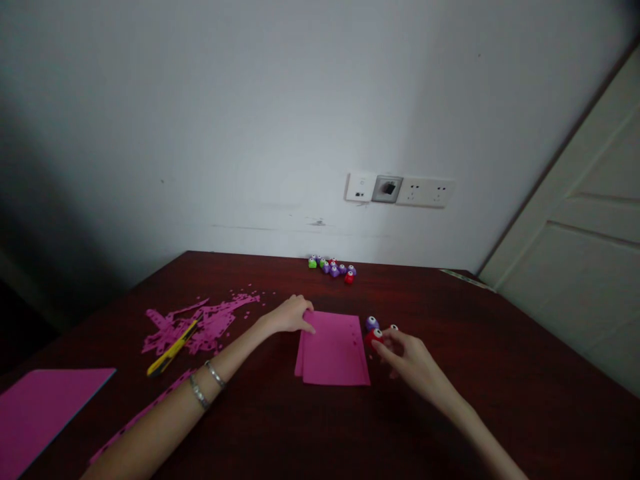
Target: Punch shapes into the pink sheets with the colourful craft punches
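My left hand (293, 315) grips the upper left corner of a small stack of pink sheets (333, 353), thumb lying over the top one. A second sheet peeks out along the stack's left side. To the right of the paper, the thumb and fingers of my right hand (407, 355) close around a small red eye-topped piece (374, 338). A purple piece with a similar eye (371, 323) stands just behind it. Another eye (394, 327) shows past my right fingers, its body hidden. Tiny pink bits lie on the sheet's right edge.
Pink paper scraps (215, 327) and a yellow utility knife (173, 350) lie at left. A large pink sheet (50, 407) is at the lower left, a punched pink strip (145, 413) partly under my forearm. Several eye-topped pieces (334, 271) cluster near the wall.
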`<state>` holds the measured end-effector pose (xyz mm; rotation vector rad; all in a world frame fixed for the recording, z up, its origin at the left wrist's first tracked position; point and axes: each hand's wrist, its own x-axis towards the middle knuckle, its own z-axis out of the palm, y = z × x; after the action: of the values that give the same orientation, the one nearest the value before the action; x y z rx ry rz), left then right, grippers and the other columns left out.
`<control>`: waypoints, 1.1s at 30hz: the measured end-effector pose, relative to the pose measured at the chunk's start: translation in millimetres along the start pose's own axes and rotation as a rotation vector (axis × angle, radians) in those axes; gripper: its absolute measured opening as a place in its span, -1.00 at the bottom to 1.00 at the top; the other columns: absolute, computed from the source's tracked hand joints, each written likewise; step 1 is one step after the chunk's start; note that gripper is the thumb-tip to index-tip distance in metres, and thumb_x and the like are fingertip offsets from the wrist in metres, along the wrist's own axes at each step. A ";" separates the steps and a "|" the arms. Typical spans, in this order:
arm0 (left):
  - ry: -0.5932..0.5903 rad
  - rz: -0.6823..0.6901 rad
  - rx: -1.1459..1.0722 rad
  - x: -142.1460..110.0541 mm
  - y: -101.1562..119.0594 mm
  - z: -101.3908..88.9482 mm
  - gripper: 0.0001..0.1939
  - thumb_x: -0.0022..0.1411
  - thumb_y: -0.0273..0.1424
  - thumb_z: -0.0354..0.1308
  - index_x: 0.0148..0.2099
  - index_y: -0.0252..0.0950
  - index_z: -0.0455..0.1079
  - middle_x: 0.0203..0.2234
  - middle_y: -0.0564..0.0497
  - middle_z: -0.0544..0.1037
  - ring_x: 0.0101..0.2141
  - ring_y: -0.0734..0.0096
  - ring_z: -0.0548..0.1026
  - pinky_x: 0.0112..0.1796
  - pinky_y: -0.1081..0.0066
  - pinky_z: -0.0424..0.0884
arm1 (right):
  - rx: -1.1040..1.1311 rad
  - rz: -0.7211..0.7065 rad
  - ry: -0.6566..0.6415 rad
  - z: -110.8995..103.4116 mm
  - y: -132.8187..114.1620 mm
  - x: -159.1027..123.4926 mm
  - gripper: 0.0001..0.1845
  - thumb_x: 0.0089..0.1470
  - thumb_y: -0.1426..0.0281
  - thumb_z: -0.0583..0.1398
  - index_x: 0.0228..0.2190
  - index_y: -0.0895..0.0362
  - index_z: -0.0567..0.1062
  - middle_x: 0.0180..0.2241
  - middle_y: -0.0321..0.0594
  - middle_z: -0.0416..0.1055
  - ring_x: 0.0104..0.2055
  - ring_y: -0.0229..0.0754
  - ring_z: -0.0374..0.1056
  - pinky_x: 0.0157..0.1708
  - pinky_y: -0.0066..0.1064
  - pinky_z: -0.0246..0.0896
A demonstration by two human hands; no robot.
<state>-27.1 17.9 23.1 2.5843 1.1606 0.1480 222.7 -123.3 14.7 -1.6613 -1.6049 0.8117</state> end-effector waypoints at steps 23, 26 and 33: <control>-0.037 0.020 -0.224 9.2 -11.8 9.1 -0.62 -0.17 -0.25 0.31 -0.29 -0.37 0.41 -0.41 -0.02 0.45 -0.42 0.38 0.38 -0.42 0.48 0.23 | -0.067 -0.030 -0.077 2.6 -3.5 -1.3 -0.63 0.01 0.13 0.10 -0.39 0.18 0.47 -0.55 -0.30 0.29 -0.61 -0.35 0.20 -0.75 -0.55 0.26; -0.022 0.031 -0.259 9.8 -11.4 9.4 -0.68 -0.17 -0.28 0.30 -0.36 -0.37 0.42 -0.46 0.02 0.46 -0.45 0.42 0.36 -0.44 0.50 0.21 | -0.069 -0.029 -0.082 2.3 -3.8 -1.5 -0.64 0.02 0.14 0.10 -0.36 0.18 0.48 -0.56 -0.30 0.29 -0.60 -0.34 0.21 -0.75 -0.55 0.26; -0.031 0.027 -0.632 12.3 -14.1 2.3 -0.79 -0.07 -0.33 0.21 -0.42 -0.41 0.41 -0.57 0.03 0.45 -0.52 0.50 0.36 -0.46 0.50 0.23 | -0.053 -0.032 -0.096 2.4 -2.7 -2.3 -0.63 0.05 0.14 0.06 -0.31 0.16 0.46 -0.50 -0.28 0.33 -0.57 -0.32 0.24 -0.72 -0.52 0.31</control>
<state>-28.5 35.4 16.1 2.0330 0.8831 0.4072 219.1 -125.5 15.5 -1.6510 -1.7283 0.8505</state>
